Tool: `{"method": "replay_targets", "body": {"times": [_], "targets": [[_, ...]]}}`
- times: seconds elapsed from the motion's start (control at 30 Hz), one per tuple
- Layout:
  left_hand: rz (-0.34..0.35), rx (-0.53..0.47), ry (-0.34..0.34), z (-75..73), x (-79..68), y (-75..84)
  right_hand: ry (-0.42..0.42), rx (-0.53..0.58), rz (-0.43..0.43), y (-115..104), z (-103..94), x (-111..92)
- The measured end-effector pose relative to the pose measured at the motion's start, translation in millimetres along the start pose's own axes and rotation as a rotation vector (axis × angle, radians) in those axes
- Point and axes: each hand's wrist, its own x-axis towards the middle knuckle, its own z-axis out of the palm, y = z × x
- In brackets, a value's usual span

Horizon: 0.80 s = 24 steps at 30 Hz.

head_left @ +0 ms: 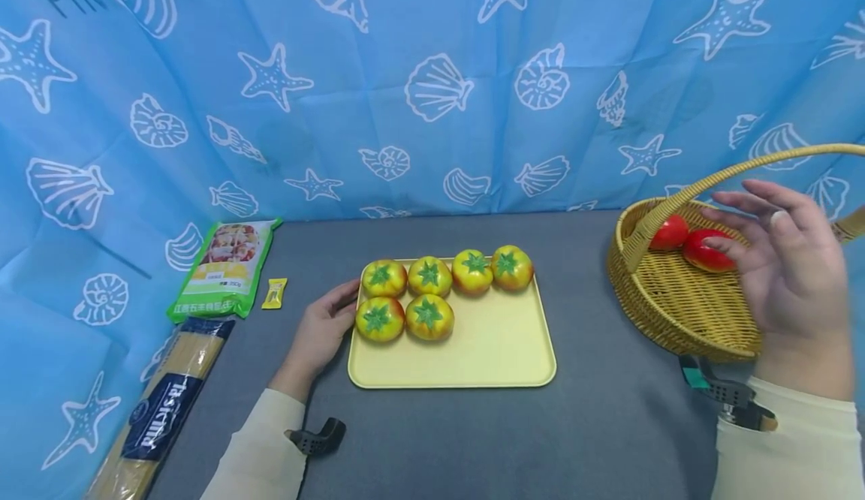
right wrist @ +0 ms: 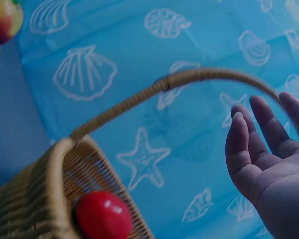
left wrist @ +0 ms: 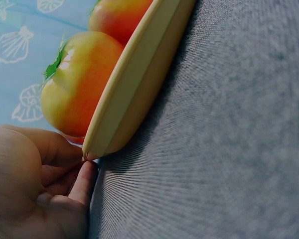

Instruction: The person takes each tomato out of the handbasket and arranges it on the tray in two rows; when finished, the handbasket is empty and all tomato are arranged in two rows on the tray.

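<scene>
My left hand [head_left: 327, 329] is at the left edge of a pale yellow tray [head_left: 500, 350]; in the left wrist view its thumb and finger pinch the rim. Several yellow-and-red, tomato-like fruits [head_left: 430, 317] with green star-shaped tops sit in the tray, four across the back and two in front at the left. On the right, my right hand [head_left: 794, 267] is raised over a wicker basket [head_left: 689, 320], beneath its arched handle [head_left: 730, 173]. Its fingers are loosely bent and hold nothing. Two red round fruits [head_left: 709, 251] lie inside the basket; the hand partly covers one.
At the left lie a green-and-white food packet [head_left: 223, 267], a small yellow sachet [head_left: 274, 293] and a long pack of pasta [head_left: 162, 410]. A blue curtain [head_left: 378, 109] with shell prints hangs behind the grey table [head_left: 608, 425].
</scene>
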Motion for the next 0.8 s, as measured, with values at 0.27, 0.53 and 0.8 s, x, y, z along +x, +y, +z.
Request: {"method": "replay_targets", "body": {"times": [0.27,0.53,0.8], "targets": [[0.023,-0.008,-0.005,-0.5,0.3,0.7,0.149,-0.199,0.090,8.0,-26.4,6.4],[0.013,-0.001,-0.006,0.0,0.2,1.2,0.210,-0.451,0.276,4.5,-56.7,13.3],[0.009,0.000,0.004,0.3,-0.8,2.9,0.233,-0.794,0.342,-2.5,-67.6,28.1]]}}
